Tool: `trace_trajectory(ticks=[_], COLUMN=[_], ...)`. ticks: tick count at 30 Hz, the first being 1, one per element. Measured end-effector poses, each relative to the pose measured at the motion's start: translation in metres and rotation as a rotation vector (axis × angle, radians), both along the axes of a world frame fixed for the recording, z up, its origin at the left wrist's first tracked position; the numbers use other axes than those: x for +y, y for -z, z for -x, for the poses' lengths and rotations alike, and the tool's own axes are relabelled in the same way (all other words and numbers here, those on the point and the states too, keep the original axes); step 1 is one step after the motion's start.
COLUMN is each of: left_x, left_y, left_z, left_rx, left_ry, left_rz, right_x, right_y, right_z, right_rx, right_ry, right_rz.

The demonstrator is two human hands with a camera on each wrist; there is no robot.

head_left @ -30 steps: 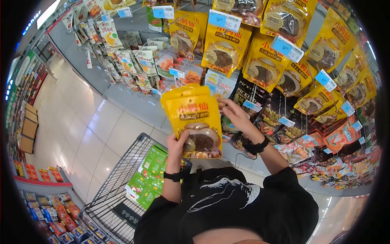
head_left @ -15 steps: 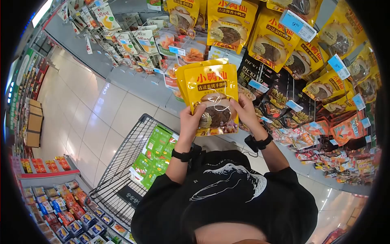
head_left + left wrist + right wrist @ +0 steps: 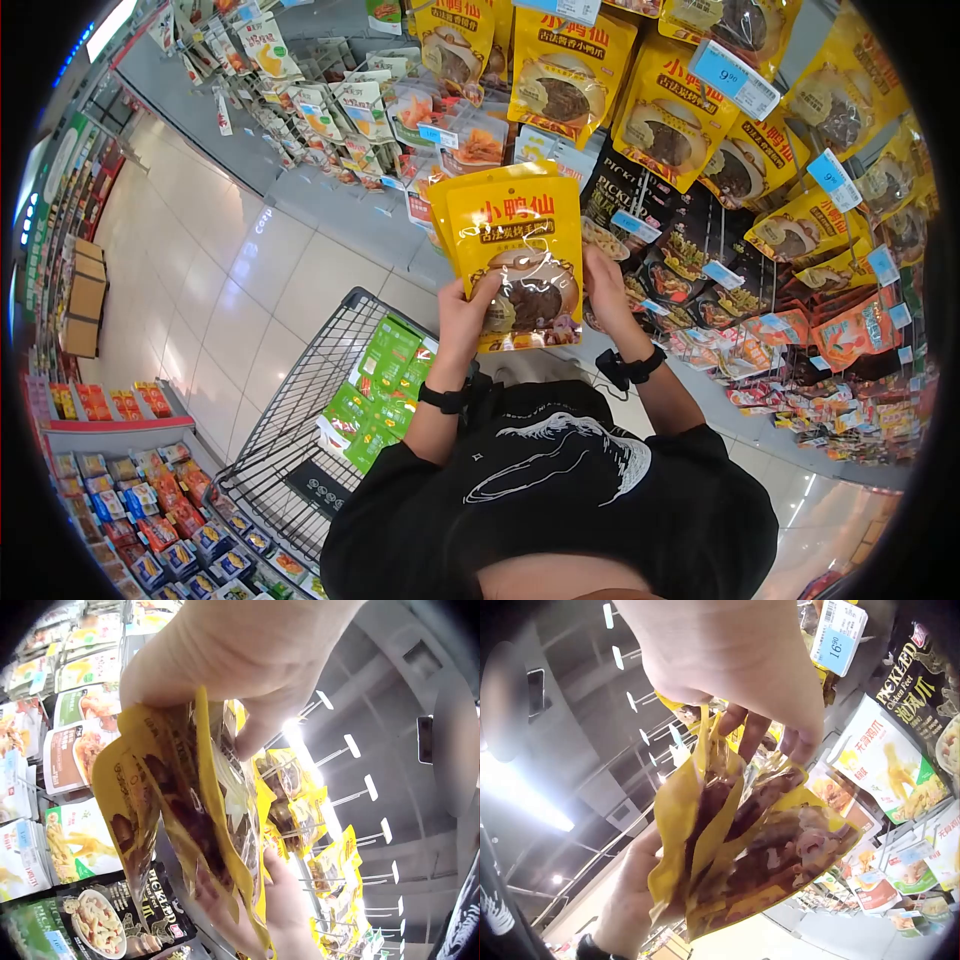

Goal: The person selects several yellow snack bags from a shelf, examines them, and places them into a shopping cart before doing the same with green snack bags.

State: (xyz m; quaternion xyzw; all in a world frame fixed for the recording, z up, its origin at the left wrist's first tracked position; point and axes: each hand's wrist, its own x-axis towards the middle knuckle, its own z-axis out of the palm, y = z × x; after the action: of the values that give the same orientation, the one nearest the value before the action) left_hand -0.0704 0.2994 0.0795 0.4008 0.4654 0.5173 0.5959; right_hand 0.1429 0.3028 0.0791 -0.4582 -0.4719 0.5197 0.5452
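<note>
Several yellow pouches of duck snack (image 3: 515, 250) are held upright in front of the body, fanned slightly, with a clear window showing dark meat. My left hand (image 3: 466, 315) grips their left lower side, thumb across the front and fingers behind. At the right edge, my right hand (image 3: 607, 290) holds the pouches, its fingers reaching behind them. In the left wrist view the pouches (image 3: 199, 787) stand apart edge-on under the left hand (image 3: 240, 656). The right wrist view shows the right hand's curled fingers (image 3: 754, 739) among the rear pouches (image 3: 780, 855).
Matching yellow pouches (image 3: 570, 80) hang on hooks ahead with price tags (image 3: 735, 80). Black pickled chicken feet packs (image 3: 625, 195) hang lower. A shopping cart (image 3: 290, 400) at left holds green packages (image 3: 375, 390). Another display shelf (image 3: 120, 435) stands at lower left.
My right hand has come from the rack side to the pouches' right edge. The stack has shifted rightward and stands straighter. In the last half second its right thumb has left the front.
</note>
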Motion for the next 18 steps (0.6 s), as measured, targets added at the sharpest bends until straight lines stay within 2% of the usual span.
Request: trace_trajectory(ticks=[2,3,5,11,13,15,17,18], left_x=[0.0,-0.001,-0.002,-0.002,-0.002,-0.002,0.0,0.0], left_y=[0.001,0.002,0.003,0.007,0.01,0.016,0.02,0.02], left_z=[0.001,0.002,0.005,0.006,0.01,0.014,0.018,0.018], left_rx=[-0.117,-0.117,-0.209,-0.342,-0.361,-0.38,-0.396,-0.396], left_ry=[-0.012,-0.009,0.028,0.042,0.064,0.082,0.086,0.088], left_rz=[0.024,0.02,0.031,0.0,-0.014,-0.025,-0.049,-0.051], right_x=[0.001,0.002,0.004,0.002,0.006,0.004,0.009,0.011], right_y=[0.0,0.001,0.003,-0.015,-0.007,-0.012,-0.001,0.006], right_z=[-0.001,-0.002,-0.001,0.021,0.014,0.01,0.008,0.006], right_rx=[0.281,0.281,-0.08,0.076,0.116,0.042,-0.156,-0.157], right_ry=[0.009,0.011,-0.061,0.009,0.022,-0.022,-0.05,-0.048], right_rz=[0.155,0.151,-0.056,-0.141,0.013,0.094,-0.102,-0.104])
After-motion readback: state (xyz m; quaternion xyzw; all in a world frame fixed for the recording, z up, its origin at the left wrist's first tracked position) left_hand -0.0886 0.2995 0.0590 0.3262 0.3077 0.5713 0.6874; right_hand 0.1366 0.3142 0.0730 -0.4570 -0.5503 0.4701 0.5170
